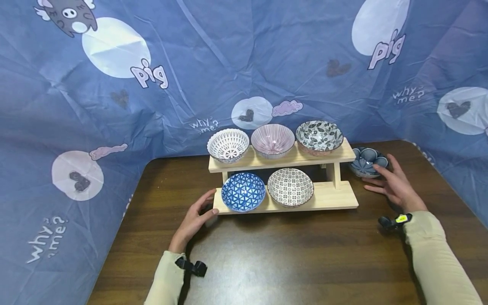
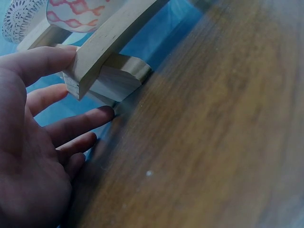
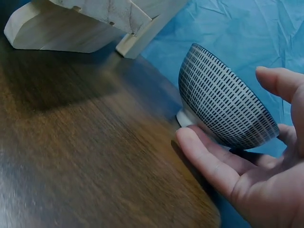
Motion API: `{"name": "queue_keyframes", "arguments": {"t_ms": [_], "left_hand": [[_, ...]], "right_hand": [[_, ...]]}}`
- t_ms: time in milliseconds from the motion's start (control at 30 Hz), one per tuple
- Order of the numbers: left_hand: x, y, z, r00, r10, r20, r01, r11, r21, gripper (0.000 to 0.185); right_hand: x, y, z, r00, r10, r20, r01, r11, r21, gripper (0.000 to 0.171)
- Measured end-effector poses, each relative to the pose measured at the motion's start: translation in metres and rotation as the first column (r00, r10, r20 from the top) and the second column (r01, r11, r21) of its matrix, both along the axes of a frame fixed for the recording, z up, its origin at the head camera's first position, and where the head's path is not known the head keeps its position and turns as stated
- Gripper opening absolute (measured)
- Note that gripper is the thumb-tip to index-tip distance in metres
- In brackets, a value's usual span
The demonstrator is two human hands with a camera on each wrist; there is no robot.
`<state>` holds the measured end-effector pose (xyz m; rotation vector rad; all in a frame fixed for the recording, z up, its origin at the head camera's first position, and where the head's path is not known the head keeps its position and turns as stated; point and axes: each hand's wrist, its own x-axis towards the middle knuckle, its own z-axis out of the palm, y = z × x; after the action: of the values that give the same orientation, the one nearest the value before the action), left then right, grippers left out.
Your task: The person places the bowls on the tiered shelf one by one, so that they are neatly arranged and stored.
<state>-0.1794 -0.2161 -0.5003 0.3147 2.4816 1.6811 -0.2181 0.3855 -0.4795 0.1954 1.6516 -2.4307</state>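
A two-tier wooden rack (image 1: 331, 198) stands on the table. My left hand (image 1: 195, 220) is at the left end of its lower board, fingertips touching the wood and the other fingers loosely spread. A blue triangle-patterned bowl (image 1: 243, 192) sits nearest that hand on the lower board, beside a grey-and-white patterned bowl (image 1: 290, 187). My right hand (image 1: 398, 186) is spread around the near right side of a dark blue petal-patterned bowl (image 1: 364, 167), right of the rack. In the right wrist view that bowl's outside (image 3: 223, 102) shows small dark dashes; one finger lies by its foot, another is apart from the rim.
On the upper board stand a white-and-dark openwork-look bowl (image 1: 228, 145), a pink striped bowl (image 1: 273, 141) and a leaf-patterned bowl (image 1: 319, 136). Blue printed cloth (image 1: 213, 67) hangs behind and beside the dark wooden table (image 1: 289, 254).
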Motion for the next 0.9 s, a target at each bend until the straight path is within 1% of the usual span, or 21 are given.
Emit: {"name": "queue_keyframes", "arguments": {"t_ms": [200,300,400,567,633,833,900], "left_hand": [[-0.001,0.000,-0.002,1.000,0.002,0.002,-0.002,1.000,-0.005,0.063],[-0.001,0.000,-0.002,1.000,0.003,0.007,-0.003,1.000,-0.004,0.063],[-0.001,0.000,-0.002,1.000,0.003,0.008,-0.003,1.000,0.009,0.064],[-0.001,0.000,-0.001,1.000,0.002,0.003,-0.002,1.000,0.011,0.064],[-0.001,0.000,-0.001,1.000,0.002,0.000,-0.002,1.000,0.004,0.063],[-0.001,0.000,-0.002,1.000,-0.003,-0.008,0.003,1.000,0.001,0.062],[-0.001,0.000,-0.002,1.000,-0.005,-0.009,0.005,1.000,0.006,0.062]], "right_hand": [[-0.004,-0.002,-0.004,1.000,-0.005,-0.023,0.004,0.999,-0.033,0.094],[-0.006,-0.002,-0.008,0.999,-0.009,-0.050,0.007,0.999,-0.053,0.095],[-0.005,-0.001,-0.011,0.996,-0.024,-0.086,0.016,0.995,-0.097,0.096],[-0.003,-0.001,-0.014,0.987,-0.062,-0.151,0.024,0.970,-0.242,0.099],[-0.002,-0.001,-0.015,0.984,-0.073,-0.163,0.025,0.960,-0.279,0.099],[0.002,-0.002,-0.018,0.977,-0.088,-0.194,0.020,0.945,-0.327,0.099],[0.004,-0.002,-0.018,0.976,-0.092,-0.200,0.021,0.944,-0.329,0.098]]}}
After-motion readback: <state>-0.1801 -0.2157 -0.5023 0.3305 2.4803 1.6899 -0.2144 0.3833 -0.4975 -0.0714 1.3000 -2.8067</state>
